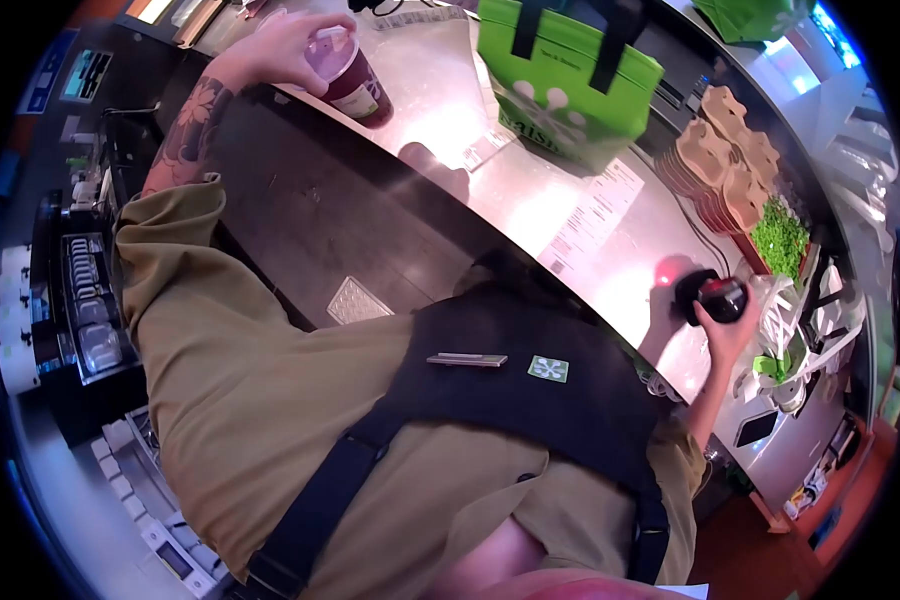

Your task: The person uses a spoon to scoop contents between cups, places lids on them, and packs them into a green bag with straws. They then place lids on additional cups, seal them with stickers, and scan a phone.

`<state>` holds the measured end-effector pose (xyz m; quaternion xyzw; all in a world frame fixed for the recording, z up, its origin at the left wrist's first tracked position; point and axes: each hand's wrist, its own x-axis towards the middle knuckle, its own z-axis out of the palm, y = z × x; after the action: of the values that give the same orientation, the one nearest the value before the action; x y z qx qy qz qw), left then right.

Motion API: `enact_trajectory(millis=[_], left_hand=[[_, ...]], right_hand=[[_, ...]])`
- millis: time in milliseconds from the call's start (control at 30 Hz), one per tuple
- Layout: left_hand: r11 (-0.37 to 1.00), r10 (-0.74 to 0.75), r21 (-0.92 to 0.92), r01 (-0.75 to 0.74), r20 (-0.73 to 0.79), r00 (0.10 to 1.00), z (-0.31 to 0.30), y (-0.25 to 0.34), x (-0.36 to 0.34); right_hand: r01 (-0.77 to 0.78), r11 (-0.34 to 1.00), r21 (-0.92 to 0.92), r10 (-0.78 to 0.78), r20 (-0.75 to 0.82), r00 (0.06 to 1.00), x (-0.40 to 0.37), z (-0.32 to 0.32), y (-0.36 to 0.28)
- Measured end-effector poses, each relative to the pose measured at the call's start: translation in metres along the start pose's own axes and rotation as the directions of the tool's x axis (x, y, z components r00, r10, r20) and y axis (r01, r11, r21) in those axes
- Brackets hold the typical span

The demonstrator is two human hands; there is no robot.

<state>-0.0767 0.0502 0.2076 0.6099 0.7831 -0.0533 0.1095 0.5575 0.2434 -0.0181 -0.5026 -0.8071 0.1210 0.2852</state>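
My left hand [288, 52] is closed around the top of a clear plastic cup [358, 88] with a dark purple drink and a printed label on its side. The cup is tilted at the far left of the metal counter. On the right, my right hand [727, 332] grips a black barcode scanner [722, 298] with a cable. A red glow shows on the counter beside the scanner. Between my hands lie a long printed receipt [598, 215] and a smaller paper slip [486, 150]. A green bag [570, 75] with black handles stands behind them.
Stacked cardboard cup carriers [725, 165] stand at the back right, near a box of small green items [780, 240]. White plastic bags [820, 330] and a dark phone-like device [756, 429] are right of my right hand. The counter's front edge [490, 232] runs diagonally before me.
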Motion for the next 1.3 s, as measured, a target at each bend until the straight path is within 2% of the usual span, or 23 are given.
enact_trajectory(millis=[67, 100, 133, 200, 233, 267, 333, 367, 467, 533, 600, 633, 733, 800, 900, 1000, 1033, 1067, 1133, 1167, 1200, 1233, 1300], left_hand=[[0.996, -0.052, -0.07, 0.054, 0.023, 0.998, -0.006, 0.045, -0.015], [0.996, 0.041, -0.08, -0.042, -0.019, 0.999, -0.003, 0.053, -0.019], [0.998, 0.034, -0.048, -0.035, -0.03, 0.999, -0.001, 0.072, -0.024], [0.999, 0.03, 0.021, -0.029, -0.062, 0.998, -0.006, 0.119, -0.032], [0.994, 0.093, 0.046, -0.094, 0.017, 0.996, -0.028, 0.168, -0.045], [0.997, 0.072, 0.028, -0.073, 0.036, 0.997, -0.032, 0.198, -0.047], [0.999, 0.033, 0.003, -0.033, 0.072, 0.997, -0.035, 0.241, -0.047], [0.997, 0.066, 0.032, -0.066, 0.013, 0.998, -0.027, 0.251, -0.048], [0.989, 0.132, 0.06, -0.133, 0.009, 0.991, -0.022, 0.3, -0.043], [0.974, 0.228, 0.021, -0.227, -0.1, 0.969, 0.003, 0.3, -0.026], [0.958, 0.277, -0.043, -0.282, -0.101, 0.956, 0.008, 0.33, -0.015], [0.965, 0.26, -0.02, -0.262, -0.063, 0.964, 0.007, 0.348, -0.012], [0.901, 0.433, 0.098, -0.423, -0.141, 0.89, 0.027, 0.372, 0.009], [0.888, 0.46, 0.055, -0.457, -0.098, 0.882, 0.035, 0.398, 0.025], [0.857, 0.515, 0.027, -0.515, -0.07, 0.854, 0.048, 0.428, 0.045], [0.842, 0.537, -0.041, -0.539, -0.051, 0.842, 0.059, 0.45, 0.065], [0.841, 0.54, -0.04, -0.54, -0.023, 0.841, 0.06, 0.457, 0.071], [0.841, 0.54, -0.04, -0.539, 0.006, 0.842, 0.061, 0.463, 0.076], [0.844, 0.537, -0.022, -0.536, 0.028, 0.843, 0.067, 0.472, 0.082], [0.843, 0.538, -0.01, -0.538, 0.035, 0.842, 0.069, 0.476, 0.085], [0.843, 0.537, 0.002, -0.538, 0.042, 0.842, 0.071, 0.478, 0.088], [0.841, 0.539, 0.008, -0.54, 0.056, 0.84, 0.071, 0.481, 0.09], [0.841, 0.537, 0.024, -0.54, 0.077, 0.84, 0.072, 0.483, 0.095]], right_hand=[[0.043, 0.999, -0.032, -0.042, 0.02, 0.999, 0.007, 0.0, -0.034], [0.061, 0.998, -0.008, -0.06, 0.048, 0.997, 0.011, 0.002, -0.054], [0.077, 0.997, 0.014, -0.078, 0.077, 0.994, 0.012, 0.004, -0.075], [0.23, 0.967, 0.113, -0.239, 0.065, 0.969, 0.012, 0.015, -0.108], [0.211, 0.956, 0.203, -0.234, 0.095, 0.968, 0.009, 0.017, -0.128], [0.202, 0.941, 0.27, -0.255, 0.178, 0.951, 0.008, 0.015, -0.147], [0.221, 0.92, 0.322, -0.286, 0.17, 0.943, 0.002, 0.019, -0.17], [0.2, 0.924, 0.325, -0.275, 0.203, 0.94, 0.0, 0.013, -0.179], [0.247, 0.913, 0.325, -0.308, 0.15, 0.939, -0.001, 0.005, -0.175], [0.212, 0.93, 0.301, -0.274, 0.182, 0.944, 0.0, -0.012, -0.153], [0.196, 0.94, 0.281, -0.254, 0.189, 0.949, 0.004, -0.028, -0.112], [0.18, 0.951, 0.252, -0.226, 0.168, 0.96, 0.005, -0.035, -0.088], [0.07, 0.995, 0.074, -0.08, 0.146, 0.986, 0.008, -0.049, -0.013], [0.047, 0.999, 0.02, -0.048, 0.061, 0.997, 0.011, -0.052, 0.028], [-0.016, 1.0, 0.002, 0.016, 0.097, 0.995, 0.006, -0.038, 0.064], [0.093, 0.986, 0.14, -0.097, 0.02, 0.995, -0.002, -0.041, 0.086], [0.055, 0.975, 0.215, -0.046, -0.047, 0.998, 0.004, -0.059, 0.09], [-0.022, 0.922, 0.387, 0.079, -0.133, 0.988, 0.012, -0.068, 0.108], [0.064, 0.994, 0.09, -0.014, -0.469, 0.883, 0.032, -0.097, 0.171], [-0.045, 0.987, -0.156, -0.044, -0.519, 0.854, 0.047, -0.116, 0.193], [-0.118, 0.958, -0.261, -0.051, -0.56, 0.827, 0.059, -0.131, 0.204], [-0.141, 0.951, -0.275, -0.036, -0.55, 0.834, 0.072, -0.133, 0.223], [-0.045, 0.906, -0.422, -0.121, -0.358, 0.926, 0.082, -0.137, 0.254]])
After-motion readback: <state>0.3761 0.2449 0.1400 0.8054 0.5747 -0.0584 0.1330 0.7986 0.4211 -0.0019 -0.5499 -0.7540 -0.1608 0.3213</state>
